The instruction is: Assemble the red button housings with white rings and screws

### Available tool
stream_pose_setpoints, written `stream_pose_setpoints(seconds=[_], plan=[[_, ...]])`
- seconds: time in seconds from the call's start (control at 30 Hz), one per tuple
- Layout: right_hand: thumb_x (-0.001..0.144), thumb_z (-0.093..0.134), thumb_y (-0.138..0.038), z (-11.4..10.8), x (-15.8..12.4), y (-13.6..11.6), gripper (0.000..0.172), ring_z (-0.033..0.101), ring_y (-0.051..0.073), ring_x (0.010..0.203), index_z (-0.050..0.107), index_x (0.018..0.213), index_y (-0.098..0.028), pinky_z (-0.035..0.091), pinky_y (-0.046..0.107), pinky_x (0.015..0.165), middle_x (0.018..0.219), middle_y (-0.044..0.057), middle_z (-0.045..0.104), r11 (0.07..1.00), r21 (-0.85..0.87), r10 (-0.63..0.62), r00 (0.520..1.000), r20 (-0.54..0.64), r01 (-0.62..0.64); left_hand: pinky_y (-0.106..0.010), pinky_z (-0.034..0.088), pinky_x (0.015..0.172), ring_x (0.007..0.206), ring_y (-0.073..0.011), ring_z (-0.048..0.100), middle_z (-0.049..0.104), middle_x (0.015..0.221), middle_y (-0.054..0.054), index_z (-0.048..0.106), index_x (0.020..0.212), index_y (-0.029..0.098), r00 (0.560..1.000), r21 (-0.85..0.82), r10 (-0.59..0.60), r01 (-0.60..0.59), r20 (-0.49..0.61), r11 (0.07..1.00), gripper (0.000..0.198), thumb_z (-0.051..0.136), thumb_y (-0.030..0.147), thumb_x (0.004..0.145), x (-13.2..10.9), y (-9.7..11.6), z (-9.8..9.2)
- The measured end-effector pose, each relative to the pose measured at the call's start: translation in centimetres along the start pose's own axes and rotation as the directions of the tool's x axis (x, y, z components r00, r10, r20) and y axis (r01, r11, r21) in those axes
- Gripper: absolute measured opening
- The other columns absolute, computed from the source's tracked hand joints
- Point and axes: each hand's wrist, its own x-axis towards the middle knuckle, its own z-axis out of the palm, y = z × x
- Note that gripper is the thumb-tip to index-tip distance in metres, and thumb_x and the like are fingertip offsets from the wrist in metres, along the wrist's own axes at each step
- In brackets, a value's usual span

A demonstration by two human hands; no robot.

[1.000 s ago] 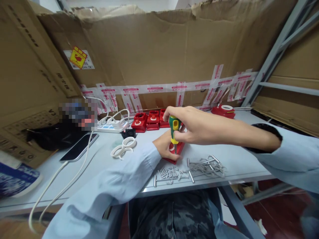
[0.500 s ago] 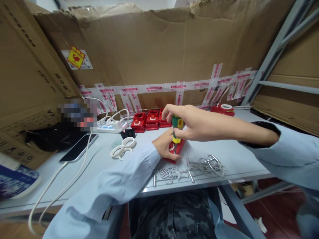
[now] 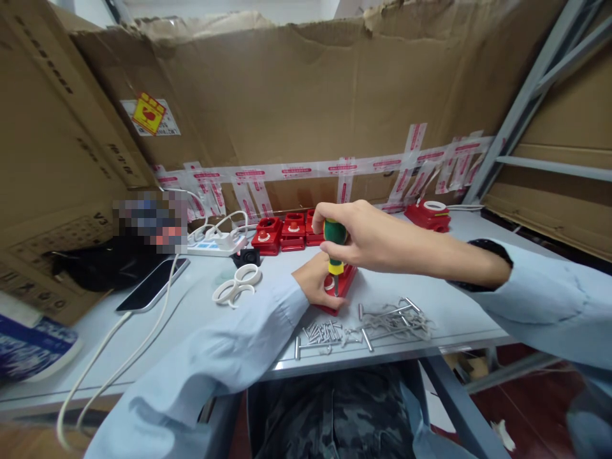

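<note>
My left hand (image 3: 315,282) presses a red plastic box (image 3: 349,279) against the table, thumb along its near end and fingers around its far side. A white ring mark shows on the box top; much of the rest is hidden under my hands. My right hand (image 3: 356,236) is closed around the green and yellow handle of a screwdriver (image 3: 335,268), held upright over the box. Its tip meets the near part of the box beside my left thumb; a screw head there is too small to make out. Loose screws (image 3: 324,331) lie just in front.
Metal T-shaped rods (image 3: 406,313) lie tangled with pale strings near the table edge. Several red boxes (image 3: 266,236) stand at the back, another red unit (image 3: 428,217) at the right. White rings (image 3: 247,274), a phone (image 3: 153,285) and a power strip (image 3: 217,244) occupy the left.
The screwdriver handle has turned in my right hand, with more green facing me now. My right wrist has shifted slightly left. My left hand and the red box stay put.
</note>
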Motion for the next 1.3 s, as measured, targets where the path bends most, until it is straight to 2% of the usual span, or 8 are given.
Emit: stream_pose_setpoints(seconds=[0.1, 0.2, 0.4, 0.6, 0.8, 1.0, 1.17, 1.3], plan=[[0.07, 0.058, -0.016, 0.1, 0.0, -0.1, 0.021, 0.048, 0.014, 0.068, 0.052, 0.09, -0.017, 0.032, 0.026, 0.059, 0.082, 0.002, 0.059, 0.999, 0.012, -0.038, 0.999, 0.029, 0.038, -0.044, 0.049, 0.087, 0.098, -0.0288, 0.055, 0.059, 0.109, -0.013, 0.055, 0.119, 0.012, 0.999, 0.023, 0.03, -0.029, -0.03, 0.999, 0.075, 0.076, 0.049, 0.057, 0.0, -0.1, 0.0], [0.072, 0.058, -0.02, 0.2, -0.1, 0.0, 0.018, 0.047, 0.014, 0.066, 0.051, 0.089, -0.018, 0.032, 0.027, 0.058, 0.076, 0.001, 0.057, 0.999, -0.039, 0.029, 1.0, 0.0, -0.029, -0.044, 0.048, 0.089, 0.099, -0.029, 0.055, 0.06, 0.109, -0.012, 0.054, 0.12, 0.013, 1.0, 0.013, 0.028, -0.028, -0.01, 1.0, 0.075, 0.076, 0.048, 0.058, 0.1, -0.1, -0.2], [0.066, 0.062, -0.016, 0.2, -0.5, 0.3, 0.048, 0.047, 0.014, 0.067, 0.038, 0.107, -0.02, 0.032, 0.026, 0.055, 0.078, 0.0, 0.054, 0.998, 0.048, 0.045, 0.998, 0.037, -0.047, -0.042, 0.05, 0.086, 0.1, -0.0286, 0.057, 0.058, 0.118, -0.015, 0.054, 0.122, 0.014, 0.999, -0.038, 0.042, -0.042, -0.019, 0.998, 0.075, 0.075, 0.05, 0.06, -0.1, 0.5, -0.4], [0.074, 0.06, -0.025, 0.3, -0.5, 0.3, 0.031, 0.044, 0.014, 0.067, 0.04, 0.097, -0.02, 0.032, 0.027, 0.057, 0.076, 0.0, 0.052, 0.997, -0.019, 0.076, 0.996, -0.037, -0.076, -0.039, 0.053, 0.078, 0.091, -0.0267, 0.059, 0.061, 0.107, -0.014, 0.053, 0.122, 0.011, 1.0, 0.021, -0.006, 0.006, -0.002, 1.0, 0.078, 0.074, 0.054, 0.06, -0.1, 0.5, -0.5], [0.065, 0.063, -0.015, 0.1, -0.7, 0.3, 0.047, 0.044, 0.012, 0.062, 0.036, 0.104, -0.02, 0.032, 0.025, 0.054, 0.073, -0.002, 0.05, 0.996, 0.062, 0.056, 0.998, 0.018, -0.057, -0.045, 0.041, 0.097, 0.114, -0.032, 0.049, 0.055, 0.122, -0.016, 0.05, 0.127, 0.015, 0.996, 0.117, 0.084, -0.088, 0.037, 0.989, 0.082, 0.073, 0.057, 0.06, -0.7, 1.8, -2.0], [0.072, 0.059, -0.022, 0.2, -0.8, 0.5, 0.035, 0.044, 0.014, 0.065, 0.039, 0.1, -0.019, 0.032, 0.027, 0.057, 0.075, 0.0, 0.051, 0.997, 0.007, 0.08, 0.995, -0.062, -0.079, -0.054, 0.031, 0.101, 0.113, -0.0333, 0.049, 0.054, 0.122, -0.017, 0.063, 0.105, 0.016, 0.997, 0.395, 0.08, -0.079, 0.014, 0.915, 0.043, 0.068, 0.041, 0.071, -2.0, 3.8, -2.6], [0.064, 0.06, -0.013, 0.1, -0.9, 0.6, 0.047, 0.044, 0.012, 0.061, 0.036, 0.105, -0.02, 0.032, 0.026, 0.055, 0.073, -0.003, 0.052, 0.992, 0.118, 0.033, 0.999, 0.001, -0.033, -0.048, 0.037, 0.095, 0.108, -0.0297, 0.05, 0.055, 0.119, -0.014, 0.067, 0.095, 0.019, 0.997, 0.395, 0.055, -0.069, 0.046, 0.916, 0.024, 0.065, 0.03, 0.073, -2.0, 4.4, -3.0], [0.066, 0.058, -0.014, 0.0, -0.9, 0.5, 0.041, 0.045, 0.012, 0.061, 0.039, 0.101, -0.02, 0.032, 0.026, 0.056, 0.072, -0.002, 0.053, 0.995, 0.088, 0.036, 0.999, 0.0, -0.036, -0.047, 0.039, 0.091, 0.109, -0.031, 0.049, 0.056, 0.116, -0.015, 0.069, 0.087, 0.018, 0.998, 0.394, 0.004, -0.03, 0.066, 0.919, 0.015, 0.062, 0.027, 0.077, -1.8, 4.5, -3.5]])
